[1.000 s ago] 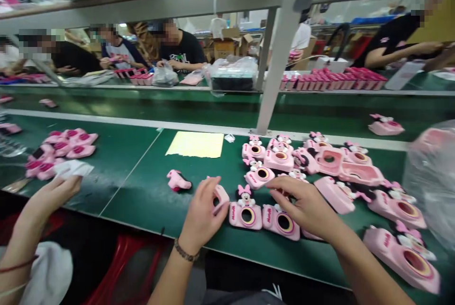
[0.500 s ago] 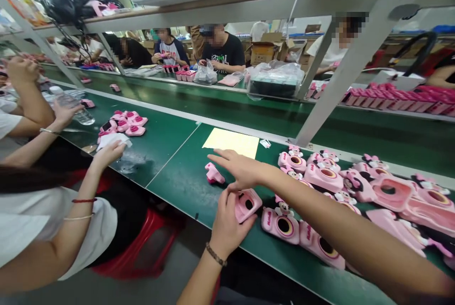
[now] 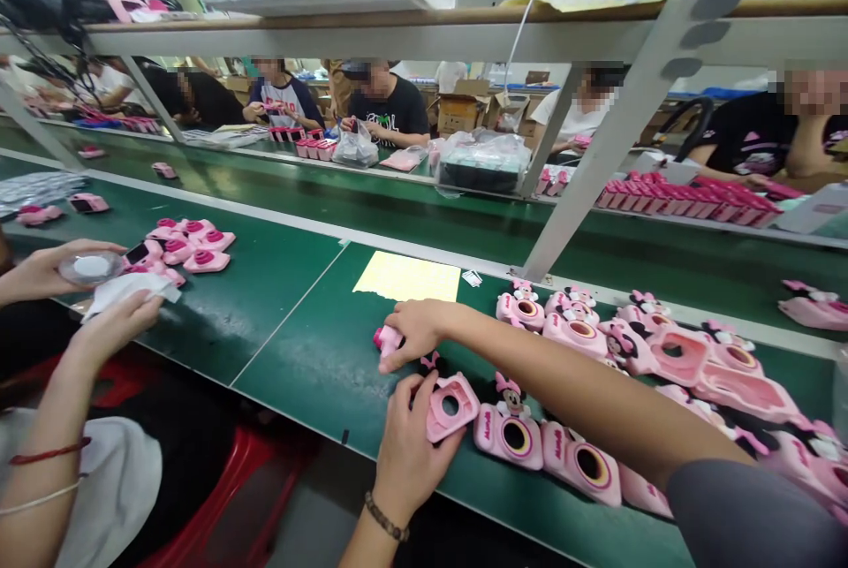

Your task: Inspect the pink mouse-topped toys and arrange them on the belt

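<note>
My left hand [image 3: 414, 440], with a beaded bracelet at the wrist, holds a pink camera-shaped cover [image 3: 462, 391] above the near edge of the green table. The cover's hollow inside and round hole face up. Reaching across from the right, my right hand [image 3: 420, 329] has its thumb and fingers around a small pink toy camera [image 3: 386, 342], partly hidden by the hand. Just right of my left hand lies another pink cover [image 3: 509, 435] with a cartoon mouse figure on top and a ringed round hole.
More pink covers [image 3: 589, 462] crowd the table's right side under my right forearm. A yellow sheet [image 3: 407, 277] lies beyond my hands. On the left, a co-worker's hands [image 3: 123, 321] hold a white cloth and a clear bottle near several pink toy cameras [image 3: 208, 261]. A slanted metal post [image 3: 596, 117] rises behind.
My right hand has come down onto the small pink toy camera and closed around it. The cover in my left hand has tilted, showing its inside. The view has shifted to the right.
</note>
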Available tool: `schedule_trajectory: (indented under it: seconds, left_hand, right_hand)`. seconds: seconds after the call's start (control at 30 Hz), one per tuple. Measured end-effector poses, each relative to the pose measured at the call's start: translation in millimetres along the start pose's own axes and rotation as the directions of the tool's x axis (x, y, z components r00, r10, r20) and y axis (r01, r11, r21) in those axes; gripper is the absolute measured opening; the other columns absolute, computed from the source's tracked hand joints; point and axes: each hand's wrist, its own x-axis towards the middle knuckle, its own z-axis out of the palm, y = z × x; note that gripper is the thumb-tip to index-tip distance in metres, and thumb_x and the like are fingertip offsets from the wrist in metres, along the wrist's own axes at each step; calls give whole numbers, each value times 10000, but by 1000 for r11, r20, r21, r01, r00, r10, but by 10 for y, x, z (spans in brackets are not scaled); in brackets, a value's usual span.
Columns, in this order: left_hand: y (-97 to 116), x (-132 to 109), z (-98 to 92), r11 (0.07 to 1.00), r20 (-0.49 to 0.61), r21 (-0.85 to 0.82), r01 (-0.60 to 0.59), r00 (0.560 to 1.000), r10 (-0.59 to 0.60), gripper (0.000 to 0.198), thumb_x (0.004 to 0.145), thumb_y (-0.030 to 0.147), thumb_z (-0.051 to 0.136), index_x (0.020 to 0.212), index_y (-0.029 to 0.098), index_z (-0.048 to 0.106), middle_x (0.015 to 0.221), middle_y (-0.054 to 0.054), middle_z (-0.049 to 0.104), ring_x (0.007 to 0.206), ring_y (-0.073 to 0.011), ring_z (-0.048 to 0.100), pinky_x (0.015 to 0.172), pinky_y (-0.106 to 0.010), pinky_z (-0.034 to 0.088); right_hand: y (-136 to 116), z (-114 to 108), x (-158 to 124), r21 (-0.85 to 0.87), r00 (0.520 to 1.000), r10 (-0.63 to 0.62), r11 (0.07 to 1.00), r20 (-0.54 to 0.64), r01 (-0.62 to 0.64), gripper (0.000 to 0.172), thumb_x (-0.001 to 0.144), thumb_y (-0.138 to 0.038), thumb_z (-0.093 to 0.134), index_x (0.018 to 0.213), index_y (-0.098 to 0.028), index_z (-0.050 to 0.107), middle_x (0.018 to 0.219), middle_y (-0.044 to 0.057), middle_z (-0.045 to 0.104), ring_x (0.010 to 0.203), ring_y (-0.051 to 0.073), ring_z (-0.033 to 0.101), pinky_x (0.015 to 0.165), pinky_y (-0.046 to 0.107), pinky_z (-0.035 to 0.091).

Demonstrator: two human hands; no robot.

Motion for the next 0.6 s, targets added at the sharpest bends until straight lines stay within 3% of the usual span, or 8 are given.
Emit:
schedule_trajectory:
  seconds: [0.1,0.17,0.23,0.3,0.43,0.6]
  left_hand:
    - [-13,3,4,1000,8,5,-5,1000,5,643,852,282,688,1431,230,415,1272,-121,458,1207,-283,510,1036,-473,481]
    - [-19,-8,11,1000,12,8,2,1000,-2,660,852,277,692,1441,242,396,1283,-116,449,1209,-278,505,1039,-470,479]
    - [-22,-23,18,1000,12,7,6,1000,-6,675,848,278,700,1446,252,388,1284,-112,446,1207,-277,505,1037,-468,481]
    - [-20,-32,21,1000,6,-1,7,1000,-7,687,843,280,707,1450,249,385,1278,-116,449,1206,-278,509,1033,-460,485]
    - [1,-10,6,999,4,-24,32,999,-32,708,825,303,725,1442,209,390,1273,-129,456,1218,-284,508,1040,-451,484]
    - [39,42,-17,993,45,-79,91,995,-87,704,774,332,779,1385,206,454,1212,-107,500,1164,-292,524,1024,-498,477]
  right_hand:
    - [248,97,-103,96,1000,-29,995,-8,29,682,764,-689,669,1135,-117,680,1024,172,693,843,300,664,684,362,493]
    - [401,191,-147,167,997,-72,983,-43,78,490,832,-519,681,1153,-149,677,1060,138,701,879,268,659,728,336,483]
    - [506,288,-163,232,991,-92,966,-101,113,429,871,-421,663,1210,-159,655,1141,133,689,961,263,645,780,331,472]
    - [550,371,-154,290,983,-87,948,-161,132,420,884,-393,658,1223,-145,643,1162,144,681,989,268,629,798,339,463]
    - [529,472,-123,429,970,-75,887,-232,171,264,898,-385,652,1015,-150,676,950,93,705,850,224,625,761,331,464]
    - [541,527,-322,693,968,-28,693,-250,199,314,975,-468,518,998,-161,578,909,59,691,788,171,666,736,316,547]
